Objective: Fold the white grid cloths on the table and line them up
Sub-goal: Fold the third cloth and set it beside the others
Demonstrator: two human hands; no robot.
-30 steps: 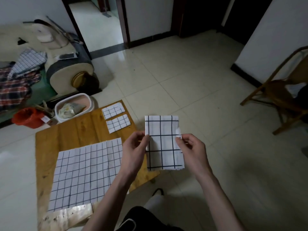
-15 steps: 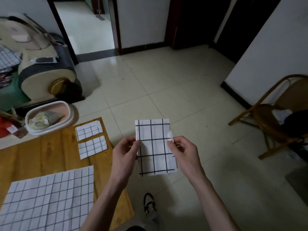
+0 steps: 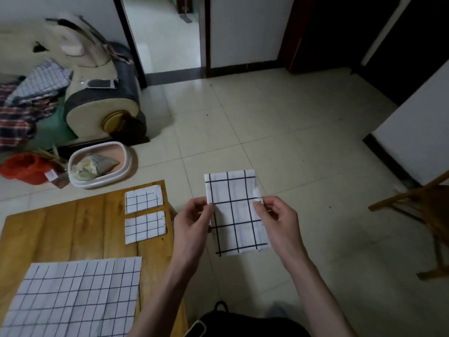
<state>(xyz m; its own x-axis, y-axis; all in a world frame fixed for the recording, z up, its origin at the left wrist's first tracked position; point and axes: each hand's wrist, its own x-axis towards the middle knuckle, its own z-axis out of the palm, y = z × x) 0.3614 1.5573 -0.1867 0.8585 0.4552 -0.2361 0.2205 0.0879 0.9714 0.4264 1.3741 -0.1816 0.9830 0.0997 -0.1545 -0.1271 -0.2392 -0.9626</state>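
on our wooden table (image 3: 73,229) two folded cloths (image 3: 144,213) lie lined up at the far right, one big cloth (image 3: 73,295) waits flat near us, and our left hand (image 3: 192,221) and right hand (image 3: 279,220) pinch the third cloth (image 3: 235,212), folded small, over the floor to the right.

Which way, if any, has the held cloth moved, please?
Yes: the held cloth has shifted right, off the wooden table edge, now over the floor tiles.

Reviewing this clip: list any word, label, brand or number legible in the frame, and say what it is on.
No text can be read.
White tag on the red bag: too small to read.
Wrapper in the tub: print blurred.
Held grid cloth, two folded cloths and spread cloth: only grid lines.
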